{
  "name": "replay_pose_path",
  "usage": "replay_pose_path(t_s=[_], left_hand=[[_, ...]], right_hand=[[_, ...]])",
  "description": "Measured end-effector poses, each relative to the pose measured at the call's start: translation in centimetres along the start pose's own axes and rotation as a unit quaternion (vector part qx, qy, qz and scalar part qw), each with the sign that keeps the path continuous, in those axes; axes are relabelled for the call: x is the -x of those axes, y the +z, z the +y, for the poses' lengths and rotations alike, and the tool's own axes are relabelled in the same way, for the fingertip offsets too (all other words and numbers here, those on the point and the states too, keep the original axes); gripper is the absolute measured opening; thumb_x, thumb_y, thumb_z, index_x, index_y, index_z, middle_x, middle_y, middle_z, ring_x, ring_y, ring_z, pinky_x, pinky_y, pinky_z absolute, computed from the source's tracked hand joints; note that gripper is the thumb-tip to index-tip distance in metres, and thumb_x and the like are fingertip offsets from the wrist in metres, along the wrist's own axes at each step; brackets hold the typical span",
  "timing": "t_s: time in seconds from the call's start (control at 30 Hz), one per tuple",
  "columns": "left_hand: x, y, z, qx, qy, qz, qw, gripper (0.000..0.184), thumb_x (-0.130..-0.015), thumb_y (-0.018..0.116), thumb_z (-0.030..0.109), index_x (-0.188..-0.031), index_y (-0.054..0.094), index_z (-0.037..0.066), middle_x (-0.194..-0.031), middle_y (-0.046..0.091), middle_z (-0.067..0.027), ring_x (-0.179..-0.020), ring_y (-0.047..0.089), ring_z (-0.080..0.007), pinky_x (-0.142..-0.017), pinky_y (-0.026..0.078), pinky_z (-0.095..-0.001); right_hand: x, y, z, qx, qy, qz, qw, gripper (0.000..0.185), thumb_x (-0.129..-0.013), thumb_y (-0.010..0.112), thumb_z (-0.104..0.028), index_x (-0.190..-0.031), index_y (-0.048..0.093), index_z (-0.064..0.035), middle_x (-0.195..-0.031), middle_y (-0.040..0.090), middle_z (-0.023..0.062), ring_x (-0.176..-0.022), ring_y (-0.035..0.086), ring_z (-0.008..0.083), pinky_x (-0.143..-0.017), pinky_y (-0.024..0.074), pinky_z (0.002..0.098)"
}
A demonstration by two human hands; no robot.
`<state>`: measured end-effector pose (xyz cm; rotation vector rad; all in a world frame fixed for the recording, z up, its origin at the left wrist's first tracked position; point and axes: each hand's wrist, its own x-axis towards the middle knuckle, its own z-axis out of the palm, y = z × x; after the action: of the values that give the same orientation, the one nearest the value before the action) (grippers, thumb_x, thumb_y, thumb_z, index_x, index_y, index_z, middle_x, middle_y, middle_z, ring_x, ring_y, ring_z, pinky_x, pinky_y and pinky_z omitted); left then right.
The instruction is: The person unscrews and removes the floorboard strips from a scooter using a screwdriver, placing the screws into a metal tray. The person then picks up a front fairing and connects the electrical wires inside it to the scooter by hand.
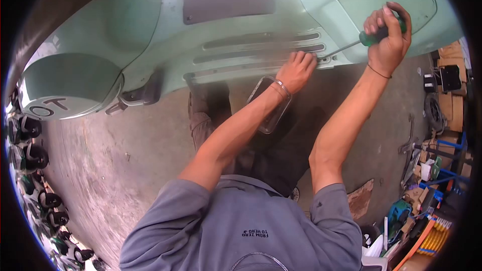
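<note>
A light green scooter body (231, 35) spans the top of the head view, with slotted grooves along its footboard. My right hand (391, 35) is wrapped round the green handle of a screwdriver (371, 37). The screwdriver's shaft slants down and left to a small fitting (325, 59) at the footboard's edge. Just left of that fitting, my left hand (298, 72) rests at the edge, its fingers bent together near the shaft's tip; what they hold, if anything, is hidden. Below my left wrist is a clear-rimmed tray (270, 129), partly covered by the forearm.
Several wheels and dark parts (36, 156) line the left edge. On the right lie boxes, a small wheel (434, 113), a teal bag (399, 213) and a coiled yellow hose (434, 238). A flat brown piece (360, 198) is on the concrete floor (120, 160).
</note>
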<state>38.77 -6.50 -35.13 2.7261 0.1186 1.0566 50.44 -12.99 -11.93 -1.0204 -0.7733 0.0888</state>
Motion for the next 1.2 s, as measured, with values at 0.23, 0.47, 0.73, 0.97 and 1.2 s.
replay_pose_path(t_s=[0.23, 0.47, 0.73, 0.97, 1.2], left_hand=[[0.1, 0.6, -0.2, -0.030, 0.005, -0.039, 0.999, 0.060, -0.078, 0.069, 0.015, -0.134, 0.055, -0.004, -0.107, 0.054, -0.0124, -0.100, 0.052, -0.0298, -0.087, 0.044, -0.0411], [0.1, 0.5, -0.2, -0.001, 0.007, -0.039, 0.999, 0.065, -0.077, 0.070, 0.014, -0.137, 0.053, -0.003, -0.113, 0.054, -0.0140, -0.105, 0.052, -0.0323, -0.092, 0.044, -0.0432], [0.6, 1.0, -0.2, 0.000, -0.015, -0.037, 0.999, 0.069, -0.072, 0.069, 0.012, -0.138, 0.053, -0.003, -0.115, 0.054, -0.0143, -0.107, 0.052, -0.0330, -0.094, 0.044, -0.0445], [0.2, 0.6, -0.1, -0.011, -0.005, -0.018, 1.000, 0.064, -0.075, 0.066, 0.010, -0.136, 0.052, -0.004, -0.114, 0.055, -0.0141, -0.105, 0.052, -0.0322, -0.092, 0.044, -0.0435], [0.3, 1.1, -0.1, -0.007, -0.025, -0.045, 0.999, 0.063, -0.072, 0.069, 0.012, -0.133, 0.056, -0.001, -0.115, 0.054, -0.0159, -0.104, 0.052, -0.0349, -0.092, 0.044, -0.0457]], right_hand=[[0.3, 2.4, 2.7, 0.298, -0.257, 0.266, 0.880, 0.013, -0.092, 0.066, -0.005, -0.104, 0.064, 0.0007, -0.066, 0.058, 0.0040, -0.056, 0.054, 0.0095, -0.048, 0.0430, 0.0265], [-1.4, -2.8, 0.3, -0.191, 0.029, -0.356, 0.914, 0.022, -0.084, 0.077, -0.011, -0.080, 0.056, -0.0079, -0.063, 0.061, 0.0107, -0.051, 0.053, 0.0192, -0.053, 0.0472, 0.0371], [1.1, 1.4, -2.2, 0.121, 0.006, 0.065, 0.991, 0.009, -0.088, 0.073, -0.006, -0.093, 0.067, -0.0007, -0.063, 0.058, -0.0003, -0.051, 0.050, 0.0078, -0.050, 0.0399, 0.0259], [2.2, 4.2, -0.7, 0.322, -0.152, 0.266, 0.896, 0.035, -0.093, 0.076, -0.029, -0.111, 0.065, -0.0025, -0.069, 0.062, 0.0016, -0.059, 0.055, 0.0101, -0.058, 0.0440, 0.0280], [0.0, -2.0, -0.6, 0.105, -0.110, -0.101, 0.983, 0.027, -0.108, 0.055, -0.024, -0.111, 0.064, 0.0010, -0.095, 0.064, 0.0012, -0.076, 0.060, 0.0124, -0.073, 0.0505, 0.0289]])
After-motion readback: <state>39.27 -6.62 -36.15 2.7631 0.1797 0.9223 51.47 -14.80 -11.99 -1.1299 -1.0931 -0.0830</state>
